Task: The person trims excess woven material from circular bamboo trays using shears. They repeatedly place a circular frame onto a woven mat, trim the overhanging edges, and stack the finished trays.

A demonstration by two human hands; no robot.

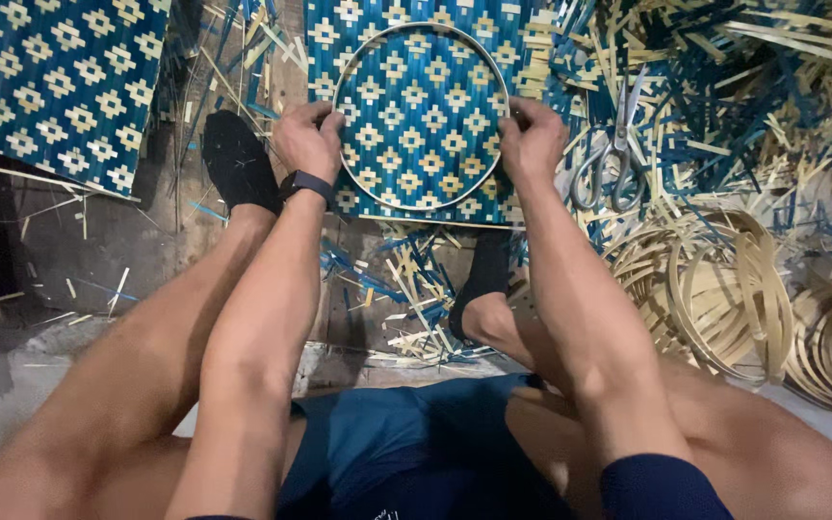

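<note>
Flat on the floor between the person's feet lies a blue-and-cream woven mat [377, 43], and on it rests a thin round hoop [422, 27], its ring framing a patch of the diamond pattern. Both hands hold that hoop at opposite sides: the left hand [308, 140] has its fingers curled tight over the left edge, thumb side toward the ring, and the right hand [532, 138] pinches the right edge with bent fingers in the same way. A black watch [306, 183] sits on the left wrist. Black socks [238, 162] cover the feet, one just left of the mat, the other below it. Scissors [611, 154] lie just right of the right hand on a heap of cut strips [724, 87]. Nearer the right knee sits a pile of pale hoops [724, 289]. A second woven mat [50, 87] lies well off to the left.
</note>
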